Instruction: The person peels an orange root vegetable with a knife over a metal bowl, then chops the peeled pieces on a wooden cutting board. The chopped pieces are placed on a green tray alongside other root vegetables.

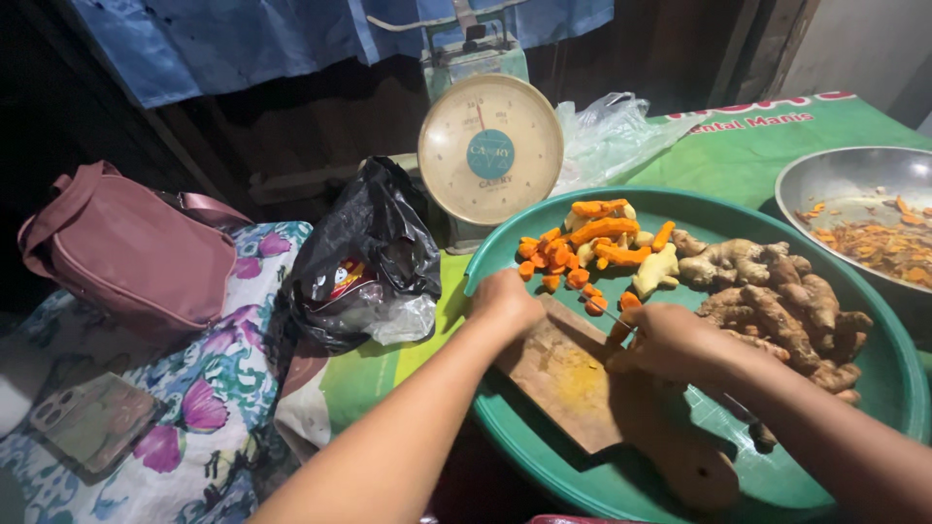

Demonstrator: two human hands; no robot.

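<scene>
Slicing turmeric (621, 328): right hand (670, 342) fingers clamp the knife (600, 309), left hand (505, 303) fingers curled, grip unclear; small, firm, stain-slick, so pin near the cut.

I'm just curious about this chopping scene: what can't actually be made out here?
Head view only:
- Knife blade: thin, mostly hidden by the right hand.
- What the left hand presses: covered by its fingers.
- Black bag contents: hidden by plastic.
- Metal bowl: cut off at the right edge.

The green-covered table (748, 155) carries a green tray (874, 388), scale (490, 146) and black bag (364, 257).
</scene>
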